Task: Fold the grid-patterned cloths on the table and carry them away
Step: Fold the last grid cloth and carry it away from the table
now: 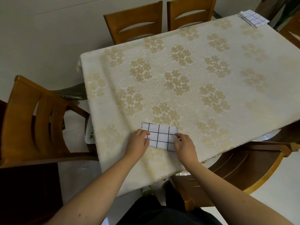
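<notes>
A white cloth with a black grid lies folded into a small rectangle near the front edge of the table. My left hand rests on its left edge with fingers curled over the fabric. My right hand covers its right edge, fingers bent onto the cloth. A second grid-patterned cloth lies folded at the far right corner of the table, partly over the edge.
A cream tablecloth with beige flower clusters covers the table. Wooden chairs stand around it: one at the left, two at the far side, one at the front right. The floor is pale tile.
</notes>
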Tool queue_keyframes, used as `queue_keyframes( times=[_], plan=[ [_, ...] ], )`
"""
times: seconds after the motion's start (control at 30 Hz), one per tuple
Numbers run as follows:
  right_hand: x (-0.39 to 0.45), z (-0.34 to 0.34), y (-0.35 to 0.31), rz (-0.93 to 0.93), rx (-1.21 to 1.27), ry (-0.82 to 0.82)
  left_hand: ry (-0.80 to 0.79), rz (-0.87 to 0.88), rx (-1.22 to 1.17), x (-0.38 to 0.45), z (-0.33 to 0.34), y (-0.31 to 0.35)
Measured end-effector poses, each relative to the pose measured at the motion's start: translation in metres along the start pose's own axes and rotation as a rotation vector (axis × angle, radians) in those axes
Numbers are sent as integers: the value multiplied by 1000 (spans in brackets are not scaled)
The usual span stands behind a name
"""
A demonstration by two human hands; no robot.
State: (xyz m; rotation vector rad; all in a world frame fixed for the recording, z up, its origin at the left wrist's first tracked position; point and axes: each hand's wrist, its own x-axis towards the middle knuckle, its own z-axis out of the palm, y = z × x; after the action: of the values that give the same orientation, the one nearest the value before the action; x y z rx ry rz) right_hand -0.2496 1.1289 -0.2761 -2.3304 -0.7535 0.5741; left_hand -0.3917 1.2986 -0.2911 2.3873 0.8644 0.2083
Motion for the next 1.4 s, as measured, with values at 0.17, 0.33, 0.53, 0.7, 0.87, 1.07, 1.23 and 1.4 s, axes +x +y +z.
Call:
queue_keyframes(
  times=[0.17, 0.33, 0.53, 0.7, 0.87, 1.07, 1.23, 1.4],
  plan=[
    [4, 19, -3, -329, -282, -2, -27, 239, 181, 7, 12, 7],
    [13, 39, -5, -414, -344, -129, -106, 261, 260, 18, 25, 3],
    [21, 43, 17, -330, -536, -189, -170, 226, 460, 19, 33, -14],
    [22, 39, 27, -317, -597, -195, -197, 194, 521, 19, 32, -15],
    [21, 38, 26, -285, -591, -205, -231, 167, 560, 22, 31, -16],
    [20, 33, 24, -139, -550, -180, -256, 148, 540, 25, 29, -16],
    [19, 16, 15, -23, -340, 41, -377, 96, 440, 30, 20, -10],
    [23, 8, 6, 376, -142, 51, -450, 104, 430, 36, 9, -10]
  ],
)
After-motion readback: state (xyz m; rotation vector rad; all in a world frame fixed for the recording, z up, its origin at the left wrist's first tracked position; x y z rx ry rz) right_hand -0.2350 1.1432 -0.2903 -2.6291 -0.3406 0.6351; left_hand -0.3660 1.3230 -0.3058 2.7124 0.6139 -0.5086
